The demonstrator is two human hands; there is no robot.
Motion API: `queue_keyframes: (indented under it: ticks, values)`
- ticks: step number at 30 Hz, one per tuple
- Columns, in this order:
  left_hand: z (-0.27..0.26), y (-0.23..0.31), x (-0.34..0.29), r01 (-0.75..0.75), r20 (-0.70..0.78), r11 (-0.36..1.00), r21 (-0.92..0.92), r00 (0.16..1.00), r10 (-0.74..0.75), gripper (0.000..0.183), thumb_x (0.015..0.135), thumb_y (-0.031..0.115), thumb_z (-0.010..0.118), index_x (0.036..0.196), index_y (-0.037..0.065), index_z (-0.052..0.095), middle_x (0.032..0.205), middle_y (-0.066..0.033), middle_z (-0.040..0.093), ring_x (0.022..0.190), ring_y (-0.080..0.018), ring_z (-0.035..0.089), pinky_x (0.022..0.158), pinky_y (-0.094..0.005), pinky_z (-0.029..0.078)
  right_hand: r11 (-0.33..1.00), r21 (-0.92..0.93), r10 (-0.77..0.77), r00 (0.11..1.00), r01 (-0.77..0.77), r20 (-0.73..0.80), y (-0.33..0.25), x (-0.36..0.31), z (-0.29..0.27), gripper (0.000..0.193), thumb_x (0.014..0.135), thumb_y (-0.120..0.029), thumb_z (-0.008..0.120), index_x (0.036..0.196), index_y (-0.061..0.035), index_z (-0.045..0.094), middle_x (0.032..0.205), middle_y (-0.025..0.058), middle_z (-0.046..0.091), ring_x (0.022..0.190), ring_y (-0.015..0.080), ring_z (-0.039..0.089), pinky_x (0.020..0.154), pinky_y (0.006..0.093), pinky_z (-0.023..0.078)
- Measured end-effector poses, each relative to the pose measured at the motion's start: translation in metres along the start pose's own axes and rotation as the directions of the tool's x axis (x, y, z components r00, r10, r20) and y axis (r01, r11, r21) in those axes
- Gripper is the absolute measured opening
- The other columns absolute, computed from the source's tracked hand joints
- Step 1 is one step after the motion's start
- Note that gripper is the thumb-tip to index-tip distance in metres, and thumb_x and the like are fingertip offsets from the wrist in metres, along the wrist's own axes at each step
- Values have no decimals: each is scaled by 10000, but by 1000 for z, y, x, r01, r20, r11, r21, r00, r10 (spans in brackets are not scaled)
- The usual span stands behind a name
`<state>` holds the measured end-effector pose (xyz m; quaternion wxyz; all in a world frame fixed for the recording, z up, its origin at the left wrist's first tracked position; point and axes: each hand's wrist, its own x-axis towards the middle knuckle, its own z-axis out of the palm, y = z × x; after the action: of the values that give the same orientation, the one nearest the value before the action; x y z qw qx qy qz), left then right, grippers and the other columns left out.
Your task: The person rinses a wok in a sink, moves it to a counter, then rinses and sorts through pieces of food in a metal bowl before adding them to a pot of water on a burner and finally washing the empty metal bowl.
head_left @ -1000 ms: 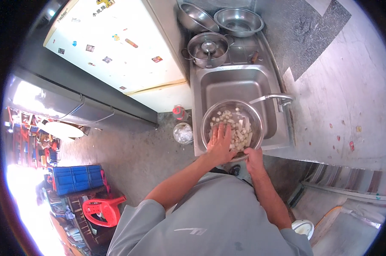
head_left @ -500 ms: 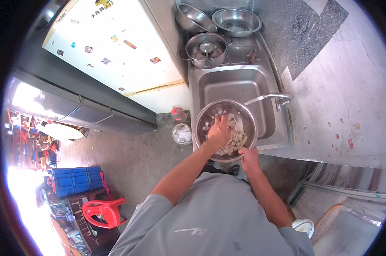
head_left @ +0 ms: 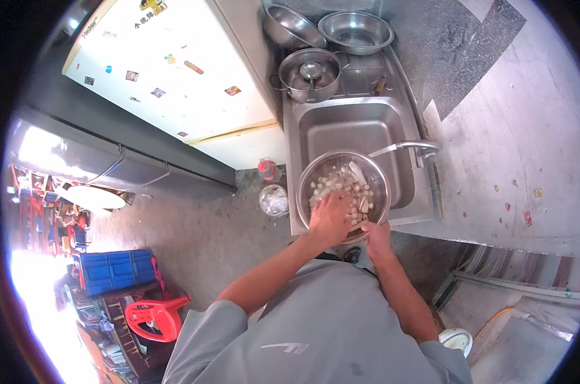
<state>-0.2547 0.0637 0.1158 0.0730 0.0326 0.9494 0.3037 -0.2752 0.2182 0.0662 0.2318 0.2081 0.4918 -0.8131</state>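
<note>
The metal bowl (head_left: 307,176) is over the near left part of the sink (head_left: 354,131), overlapping its front edge; whether it rests there or is held up, I cannot tell. It looks thin-walled and stiff, probably weighty with its load and slick if wet — the rolled rim is the sensible place to take hold. The right hand (head_left: 377,238) does so at the near right, thumb over the rim, its other fingers mostly hidden. The left hand (head_left: 330,216) reaches inside with bent fingers among pale chopped pieces (head_left: 365,192); whether it pinches any, I cannot tell. The pieces look small, light and firm, likely slippery.

Beyond the sink, a 2-handled pot (head_left: 310,95) holds a ladle-like utensil (head_left: 311,70). Behind it are 2 metal basins (head_left: 357,32) — 1 tilted. On the floor, a small tub (head_left: 262,203) contains something white, beside a red-topped bottle (head_left: 268,171).
</note>
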Motion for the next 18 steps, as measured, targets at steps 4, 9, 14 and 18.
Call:
queue_keyframes:
  ticks: [4,9,14,18]
  values:
    - [4,-13,8,134,-328,989,68,939,-105,663,764,214,683,1337,60,388,1350,-231,341,1251,-414,349,1004,-535,343,997,-40,66,998,-66,-20,1,6,-7,495,632,71,536,1124,14,536,957,75,620,719,189,619,491,278,474]
    - [7,-7,32,274,-176,959,73,950,-258,713,763,290,704,1350,77,361,1346,-248,325,1228,-425,358,977,-538,373,999,-9,41,996,-42,-80,-5,0,7,450,638,52,536,1083,-6,559,815,42,616,535,114,541,394,230,369]
    - [21,-8,43,242,-66,970,13,968,-241,530,806,274,647,1276,152,435,1189,-233,488,1039,-424,544,838,-513,477,1000,-15,15,999,-15,-48,-5,-1,5,448,636,61,539,1079,-5,555,836,56,616,564,133,567,396,234,384]
    - [19,-9,52,278,25,961,-3,960,-278,418,796,150,620,1199,111,516,1018,-198,614,945,-401,608,795,-496,494,998,-11,56,998,-56,-37,0,4,-7,589,599,121,483,1176,3,511,1060,96,609,911,260,636,707,344,550]
